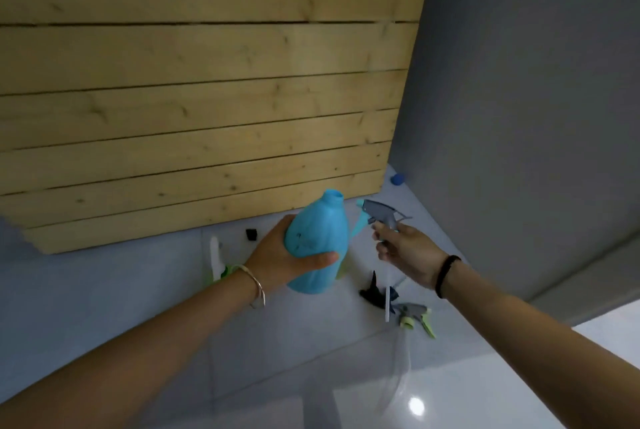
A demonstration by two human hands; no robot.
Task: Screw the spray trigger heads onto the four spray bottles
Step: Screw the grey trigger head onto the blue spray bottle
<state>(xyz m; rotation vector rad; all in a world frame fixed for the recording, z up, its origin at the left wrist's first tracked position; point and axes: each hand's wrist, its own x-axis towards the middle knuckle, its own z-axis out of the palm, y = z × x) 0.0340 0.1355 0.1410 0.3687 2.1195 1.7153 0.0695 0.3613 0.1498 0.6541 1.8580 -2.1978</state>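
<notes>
A wall of pale wooden planks (194, 99) fills the upper left of the frame, above a glossy white tiled floor (311, 376). At centre, my left hand (287, 255) wraps around the belly of a blue spray bottle (317, 241), its open neck pointing up. Just right of it, my right hand (408, 252) pinches a grey trigger head with a blue nozzle (381, 215), its dip tube (388, 293) hanging down. Lower right lie a black trigger head (374, 292) and a grey-green trigger head (414, 316).
</notes>
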